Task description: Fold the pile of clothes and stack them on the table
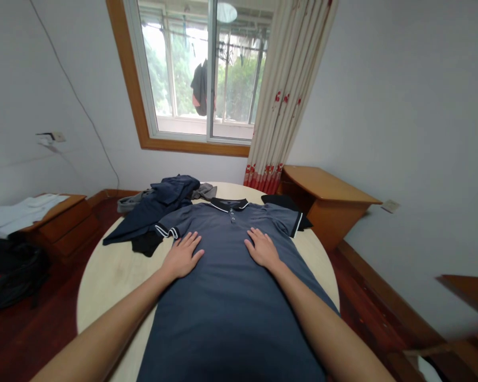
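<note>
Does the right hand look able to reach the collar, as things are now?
Likely yes: the right hand rests on the shirt, with only flat fabric between it and the collar.

On the counter (115,281) before us lies the polo shirt (231,297), its collar (229,206) at the far end, with our left hand (184,255) and right hand (263,249) on its left and right sides. We have a clothes pile (163,199) at the far left and a garment (281,200) at the far right, partly behind a sleeve. Beyond the counter is the window (183,79), a curtain (287,90) at its right; a cabinet (69,228) stands left, a desk (329,185) right.
</note>
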Demonstrator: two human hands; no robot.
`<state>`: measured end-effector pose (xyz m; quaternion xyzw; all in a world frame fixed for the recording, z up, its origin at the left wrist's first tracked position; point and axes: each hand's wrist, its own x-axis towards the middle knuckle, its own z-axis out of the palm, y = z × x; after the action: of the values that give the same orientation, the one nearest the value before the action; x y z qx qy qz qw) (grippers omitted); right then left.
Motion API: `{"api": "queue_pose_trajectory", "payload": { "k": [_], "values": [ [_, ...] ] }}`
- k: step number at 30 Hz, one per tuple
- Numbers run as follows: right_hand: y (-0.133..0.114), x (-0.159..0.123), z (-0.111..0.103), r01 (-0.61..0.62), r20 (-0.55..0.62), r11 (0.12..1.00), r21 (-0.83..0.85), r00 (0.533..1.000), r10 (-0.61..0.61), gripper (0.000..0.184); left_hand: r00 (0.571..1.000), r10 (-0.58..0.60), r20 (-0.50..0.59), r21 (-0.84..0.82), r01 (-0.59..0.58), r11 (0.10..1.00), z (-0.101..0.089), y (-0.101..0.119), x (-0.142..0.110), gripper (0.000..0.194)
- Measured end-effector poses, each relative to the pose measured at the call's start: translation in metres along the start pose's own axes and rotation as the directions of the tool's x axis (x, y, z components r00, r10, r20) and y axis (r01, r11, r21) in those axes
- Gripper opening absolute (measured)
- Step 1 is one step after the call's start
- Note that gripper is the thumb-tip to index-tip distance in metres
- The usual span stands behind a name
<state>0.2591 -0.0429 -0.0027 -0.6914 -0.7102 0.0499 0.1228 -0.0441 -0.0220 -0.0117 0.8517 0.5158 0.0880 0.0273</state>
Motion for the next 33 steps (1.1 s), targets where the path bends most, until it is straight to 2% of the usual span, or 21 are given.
{"api": "queue_pose_trajectory", "payload": {
  "k": [2, 3, 5, 7, 9, 11, 12, 14, 19, 21, 24, 26, 28, 31, 33],
  "values": [
    [0.019, -0.012, -0.011, -0.079, -0.024, 0.996, -0.03, 0.997, 0.078, 0.055, 0.999, -0.054, 0.002, 0.032, 0.054, 0.998, -0.008, -0.012, -0.018, 0.059],
    [0.023, -0.017, -0.015, -0.12, -0.032, 0.992, -0.046, 0.992, 0.118, 0.054, 0.996, -0.085, 0.001, 0.051, 0.084, 0.995, -0.011, -0.01, -0.026, 0.058],
    [0.017, -0.029, -0.02, -0.16, -0.036, 0.985, -0.06, 0.987, 0.158, 0.054, 0.996, -0.094, -0.013, 0.069, 0.094, 0.993, -0.014, 0.007, -0.04, 0.056],
    [-0.006, -0.042, -0.019, -0.077, -0.022, 0.996, -0.034, 0.997, 0.077, 0.054, 1.0, 0.009, -0.022, 0.044, -0.008, 0.999, -0.012, 0.039, -0.053, 0.057],
    [-0.032, -0.056, -0.013, 0.114, 0.003, 0.993, 0.024, 0.993, -0.114, 0.057, 0.987, 0.163, 0.013, -0.012, -0.162, 0.987, -0.01, 0.07, -0.067, 0.06],
    [-0.048, -0.07, -0.007, 0.216, 0.04, 0.974, 0.062, 0.975, -0.219, 0.06, 0.973, 0.221, 0.063, -0.05, -0.218, 0.975, -0.009, 0.089, -0.08, 0.063],
    [-0.048, -0.077, -0.005, 0.22, 0.055, 0.973, 0.066, 0.973, -0.223, 0.061, 0.971, 0.226, 0.083, -0.062, -0.221, 0.973, -0.011, 0.093, -0.087, 0.063],
    [-0.034, -0.087, -0.006, 0.154, 0.066, 0.987, 0.044, 0.985, -0.156, 0.062, 0.97, 0.219, 0.106, -0.077, -0.212, 0.974, -0.015, 0.089, -0.1, 0.062],
    [0.041, -0.1, -0.02, -0.089, 0.025, 0.993, -0.08, 0.996, 0.091, 0.063, 0.975, 0.18, 0.129, -0.064, -0.172, 0.983, -0.022, 0.066, -0.132, 0.065],
    [0.06, -0.102, -0.024, -0.141, 0.02, 0.983, -0.113, 0.989, 0.144, 0.064, 0.977, 0.166, 0.131, -0.052, -0.16, 0.986, -0.024, 0.065, -0.138, 0.064],
    [0.058, -0.096, -0.026, -0.182, 0.043, 0.974, -0.134, 0.981, 0.189, 0.062, 0.966, 0.156, 0.208, -0.043, -0.15, 0.988, -0.032, 0.071, -0.124, 0.066],
    [0.037, -0.084, -0.025, -0.157, 0.065, 0.98, -0.119, 0.984, 0.166, 0.06, 0.957, 0.17, 0.234, -0.069, -0.158, 0.985, -0.038, 0.079, -0.099, 0.067],
    [0.009, -0.069, -0.021, -0.076, 0.069, 0.994, -0.075, 0.994, 0.081, 0.06, 0.97, 0.187, 0.156, -0.106, -0.172, 0.979, -0.039, 0.087, -0.067, 0.062],
    [-0.024, -0.051, -0.009, 0.036, 0.091, 0.999, 0.004, 0.995, -0.037, 0.063, 0.986, 0.137, 0.099, -0.09, -0.128, 0.988, -0.026, 0.09, -0.028, 0.06],
    [-0.027, -0.047, -0.003, 0.057, 0.085, 0.998, 0.015, 0.995, -0.058, 0.065, 0.992, 0.097, 0.085, -0.071, -0.091, 0.993, -0.012, 0.082, -0.017, 0.061]
  ]
}}
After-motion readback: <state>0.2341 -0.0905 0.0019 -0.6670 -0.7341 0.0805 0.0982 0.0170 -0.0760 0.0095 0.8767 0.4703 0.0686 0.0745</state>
